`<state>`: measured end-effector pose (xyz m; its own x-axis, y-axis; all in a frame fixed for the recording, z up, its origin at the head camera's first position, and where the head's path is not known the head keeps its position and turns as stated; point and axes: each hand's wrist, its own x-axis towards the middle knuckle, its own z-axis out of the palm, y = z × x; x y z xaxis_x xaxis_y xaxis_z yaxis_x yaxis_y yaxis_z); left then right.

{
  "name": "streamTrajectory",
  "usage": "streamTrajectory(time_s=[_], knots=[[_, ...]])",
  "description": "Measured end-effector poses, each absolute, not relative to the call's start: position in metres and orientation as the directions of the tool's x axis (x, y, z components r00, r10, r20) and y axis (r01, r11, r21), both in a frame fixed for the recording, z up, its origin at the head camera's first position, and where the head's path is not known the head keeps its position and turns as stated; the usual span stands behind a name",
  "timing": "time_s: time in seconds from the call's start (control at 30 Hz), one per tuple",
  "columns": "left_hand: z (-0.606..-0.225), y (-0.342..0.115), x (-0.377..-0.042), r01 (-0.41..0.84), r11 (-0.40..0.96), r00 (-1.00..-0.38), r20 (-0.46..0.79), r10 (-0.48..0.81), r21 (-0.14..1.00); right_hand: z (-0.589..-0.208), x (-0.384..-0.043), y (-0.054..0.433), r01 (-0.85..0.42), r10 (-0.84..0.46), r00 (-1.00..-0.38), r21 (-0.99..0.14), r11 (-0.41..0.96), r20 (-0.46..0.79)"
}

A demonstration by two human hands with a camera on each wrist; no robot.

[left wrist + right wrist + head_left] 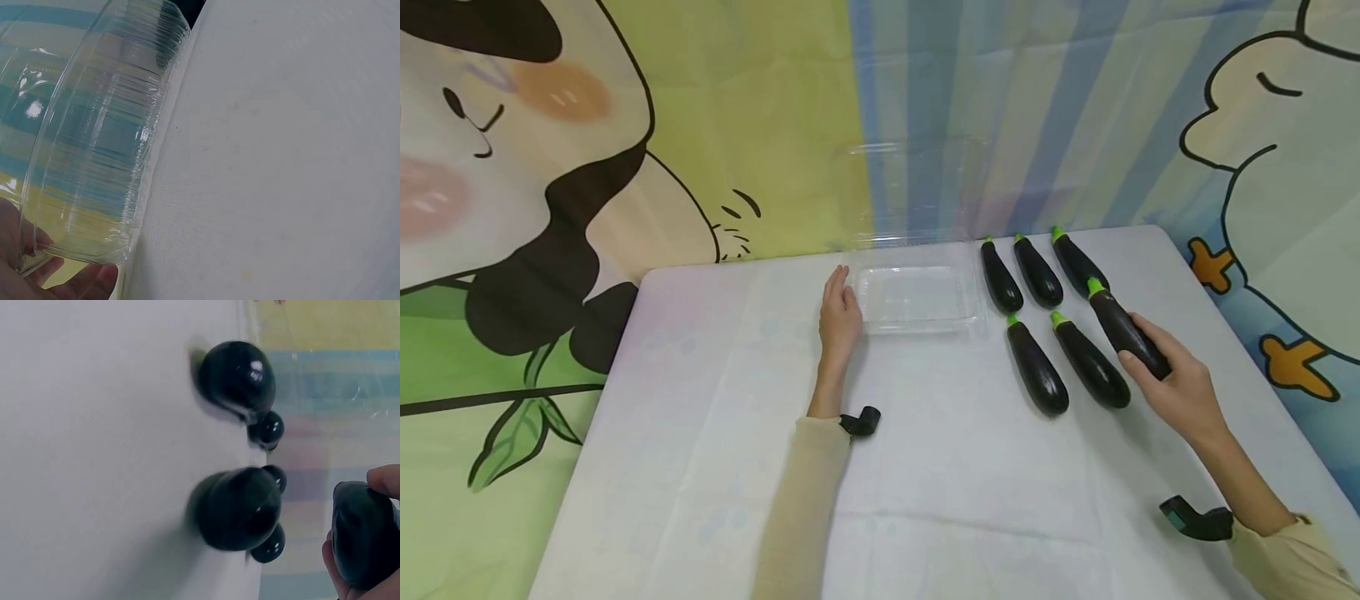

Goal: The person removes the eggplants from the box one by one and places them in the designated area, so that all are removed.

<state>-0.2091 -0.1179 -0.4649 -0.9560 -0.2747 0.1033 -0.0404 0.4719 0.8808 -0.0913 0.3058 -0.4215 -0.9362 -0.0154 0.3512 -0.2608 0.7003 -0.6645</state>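
My right hand grips a dark eggplant with a green stem end, raised over the right side of the table. In the right wrist view, the fingers and thumb lie on opposite sides of the held eggplant. At the left side of a clear plastic container, my left hand holds the edge. The left wrist view has its thumb and fingers around a corner of the clear container. The container's transparent lid stands raised at the back.
Three eggplants lie in a back row to the right of the container, and two more eggplants in front of them. A white cloth covers the table. Printed fabric hangs behind it.
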Motion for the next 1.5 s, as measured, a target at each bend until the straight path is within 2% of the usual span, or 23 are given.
streamTrajectory(time_s=[0.27, 0.7, 1.03, 1.5], knots=[[-0.463, -0.117, -0.208, -0.025, 0.474, -0.954, 0.121, -0.274, 0.880, -0.431, -0.093, 0.320, -0.244, 0.009, -0.930, -0.638, 0.731, 0.367], [-0.465, -0.116, -0.211, -0.031, 0.486, -0.956, 0.116, -0.270, 0.873, -0.455, -0.092, 0.335, -0.078, 0.090, -0.967, -0.611, 0.788, 0.239], [-0.464, -0.117, -0.210, -0.039, 0.488, -0.956, 0.110, -0.272, 0.872, -0.468, -0.096, 0.341, -0.083, 0.046, -0.980, -0.602, 0.794, 0.196], [-0.467, -0.118, -0.210, -0.045, 0.484, -0.957, 0.101, -0.272, 0.874, -0.461, -0.105, 0.343, 0.000, 0.024, -0.999, -0.558, 0.830, 0.036]])
